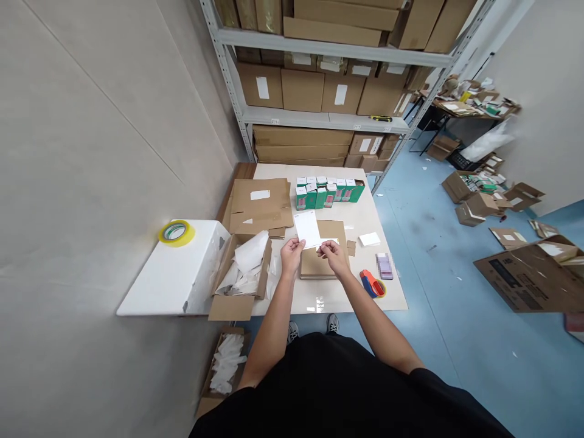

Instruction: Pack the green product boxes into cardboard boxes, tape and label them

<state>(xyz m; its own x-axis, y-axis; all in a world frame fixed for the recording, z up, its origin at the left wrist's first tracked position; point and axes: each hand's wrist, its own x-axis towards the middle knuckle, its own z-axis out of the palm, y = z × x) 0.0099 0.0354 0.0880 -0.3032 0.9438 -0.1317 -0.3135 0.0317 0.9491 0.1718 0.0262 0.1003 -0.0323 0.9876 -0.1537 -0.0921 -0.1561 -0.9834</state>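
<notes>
A white paper sheet (pixel 307 229), which looks like a label, is held up over a flat brown cardboard box (pixel 318 266). My left hand (pixel 291 255) pinches the sheet at its lower left corner. At the lower right corner, the fingers of my right hand (pixel 333 255) are closed in a pinch on the sheet's edge. The box lies on the table under both hands, and a white strip shows on it behind my right fingers. Just right of the box is a small scrap of cardboard (pixel 351 248).
Green-and-white small boxes (pixel 314 196) stand behind. Flattened cardboard (pixel 260 204) and an open carton of white paper (pixel 244 267) lie left. To the right are white cards (pixel 369 239), a purple stack (pixel 384 266) and a tape dispenser (pixel 371 283). Yellow tape (pixel 176 233) rests far left.
</notes>
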